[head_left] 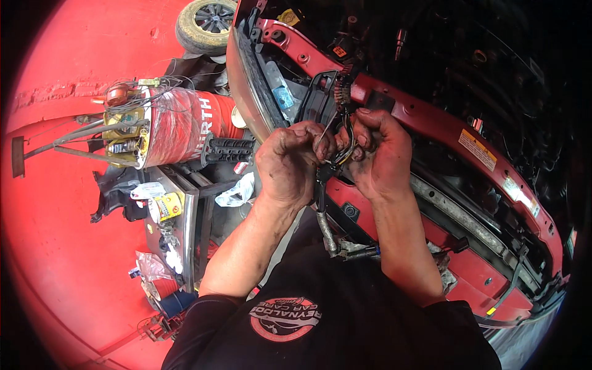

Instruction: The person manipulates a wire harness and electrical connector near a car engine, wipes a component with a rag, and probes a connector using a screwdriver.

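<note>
Both hands are raised in front of the car's open front, close together with dark smudges on the fingers. A bundle of thin wires (pixel 350 150) in a dark wiring harness runs between them. My left hand (pixel 290 161) is closed, its thumb and fingertips pinching a thin wire from the bundle. My right hand (pixel 383 159) has its fingers curled round the bundle. A grey corrugated sleeve (pixel 325 229) hangs below the hands, and a dark corrugated section (pixel 343 91) rises above them. What lies inside the fingers is partly hidden.
The red front crossmember (pixel 425 114) crosses behind the hands, beside the dark engine bay. A headlight (pixel 250 92) stands to its left. Further left are a red drum (pixel 185 123) with cans and cables, a metal bench (pixel 191 213), and a wheel (pixel 208 26).
</note>
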Motion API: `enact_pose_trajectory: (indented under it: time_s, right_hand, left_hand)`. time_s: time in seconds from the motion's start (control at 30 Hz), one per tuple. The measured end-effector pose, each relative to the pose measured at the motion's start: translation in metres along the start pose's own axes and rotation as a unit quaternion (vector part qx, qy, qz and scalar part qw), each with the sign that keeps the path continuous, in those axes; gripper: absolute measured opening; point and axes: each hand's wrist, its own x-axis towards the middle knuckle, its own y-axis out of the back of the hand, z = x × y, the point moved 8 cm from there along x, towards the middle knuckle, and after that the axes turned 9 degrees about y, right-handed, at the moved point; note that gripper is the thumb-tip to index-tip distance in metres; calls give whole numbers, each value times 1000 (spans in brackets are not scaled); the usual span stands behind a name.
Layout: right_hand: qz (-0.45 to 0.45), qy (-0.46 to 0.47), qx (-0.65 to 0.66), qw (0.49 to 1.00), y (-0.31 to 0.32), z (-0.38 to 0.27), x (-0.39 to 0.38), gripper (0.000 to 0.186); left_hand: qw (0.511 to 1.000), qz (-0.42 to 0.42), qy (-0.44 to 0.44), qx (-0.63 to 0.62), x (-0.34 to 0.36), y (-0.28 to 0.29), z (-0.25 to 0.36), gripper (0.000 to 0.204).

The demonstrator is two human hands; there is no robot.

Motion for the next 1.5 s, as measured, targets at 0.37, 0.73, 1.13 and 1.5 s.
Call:
enact_pose_trajectory:
  time_s: [0.37,0.73,1.13,1.5]
  right_hand:
    - [-29,-20,44,998,6,2,-1,25]
    - [-48,67,-68,994,-5,-15,-6,17]
    - [-193,182,-359,895,-39,-40,-26,23]
    - [-236,223,-459,827,-42,-30,-22,8]
  left_hand:
    - [999,-35,8,3,-1,-6,0,34]
    - [537,156,-355,749,-75,-83,58,28]
    - [912,223,-65,338,-38,-20,47,18]
    - [996,73,37,46,-16,5,16,15]
